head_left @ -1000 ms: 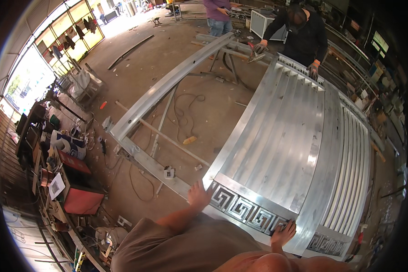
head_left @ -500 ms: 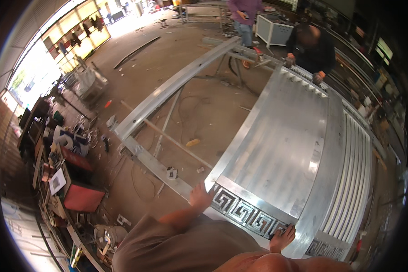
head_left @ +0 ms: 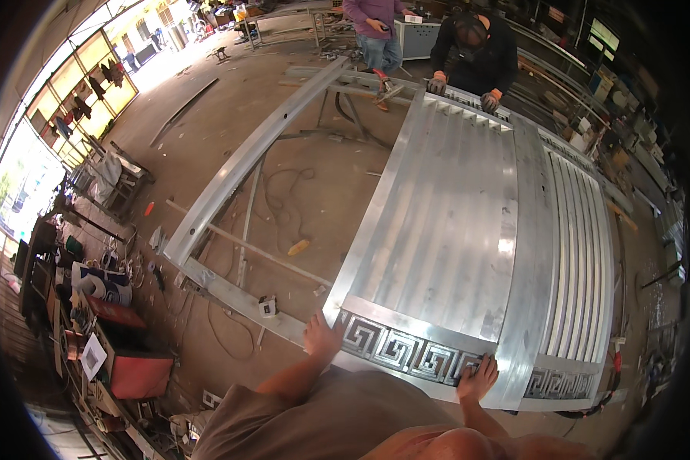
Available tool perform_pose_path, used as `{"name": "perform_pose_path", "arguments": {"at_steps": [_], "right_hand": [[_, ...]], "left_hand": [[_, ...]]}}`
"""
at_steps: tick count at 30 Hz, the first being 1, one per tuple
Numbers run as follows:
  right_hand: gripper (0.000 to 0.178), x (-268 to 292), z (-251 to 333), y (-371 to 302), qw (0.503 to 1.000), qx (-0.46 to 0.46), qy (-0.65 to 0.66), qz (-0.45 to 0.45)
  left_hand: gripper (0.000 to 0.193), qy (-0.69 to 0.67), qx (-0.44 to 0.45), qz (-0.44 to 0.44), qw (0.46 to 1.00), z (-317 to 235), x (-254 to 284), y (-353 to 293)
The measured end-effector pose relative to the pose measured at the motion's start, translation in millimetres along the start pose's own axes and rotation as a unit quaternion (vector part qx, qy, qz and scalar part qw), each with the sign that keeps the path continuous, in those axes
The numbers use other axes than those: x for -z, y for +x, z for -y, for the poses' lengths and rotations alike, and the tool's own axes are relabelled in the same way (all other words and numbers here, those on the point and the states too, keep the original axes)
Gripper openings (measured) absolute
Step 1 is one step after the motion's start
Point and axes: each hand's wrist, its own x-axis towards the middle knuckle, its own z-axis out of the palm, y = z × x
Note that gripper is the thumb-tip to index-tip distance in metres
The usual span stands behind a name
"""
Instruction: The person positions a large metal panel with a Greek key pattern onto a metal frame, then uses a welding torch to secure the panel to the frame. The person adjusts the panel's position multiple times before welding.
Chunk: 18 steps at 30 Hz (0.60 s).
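Fingers of the person's bare left hand [head_left: 323, 337] bend against the near left corner of a large, flat panel of slatted silver metal [head_left: 445, 230], while those of the bare right hand [head_left: 478, 379] lie spread on its near edge, farther right; whether either grasps underneath, I cannot tell. The panel fills the right of the scene, running from the near side to the far side. Left of it stretches an open frame of long grey metal beams [head_left: 261, 153]. At the panel's far end, a co-worker in black [head_left: 479, 57] leans over, orange-and-grey gloved hands [head_left: 491, 100] on the edge. The step in hand looks like steadying or lining up the panel from both ends; the next move would seem to call for even, matched pressure. Smaller, along the near edge, runs a dark strip of angular silver spirals [head_left: 395, 347]; smallest, a white square fitting [head_left: 267, 307] sits on the frame's near beam.
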Motion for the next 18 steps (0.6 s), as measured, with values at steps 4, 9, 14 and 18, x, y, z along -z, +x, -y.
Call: {"name": "perform_pose_path", "arguments": {"at_steps": [4,9,14,18], "right_hand": [[0.074,-2.4,-2.5,-1.3,1.0,0.01,0.0,-0.012],[0.074,-6.3,-5.3,-0.6,1.0,0.001,-0.011,-0.001],[0.074,-4.3,-4.0,-0.1,1.0,0.004,-0.013,-0.003],[0.073,-1.5,-1.8,-0.1,1.0,0.001,-0.013,0.003]], "left_hand": [[0.079,-0.007,0.008,0.007,1.0,-2.3,2.8,-1.0],[0.079,-0.008,0.014,0.005,1.0,-2.8,1.1,-0.3],[0.079,-0.002,0.012,0.0,1.0,-0.6,-3.1,-0.6],[0.078,-0.001,-0.005,-0.024,1.0,0.5,-5.5,-0.4]]}}
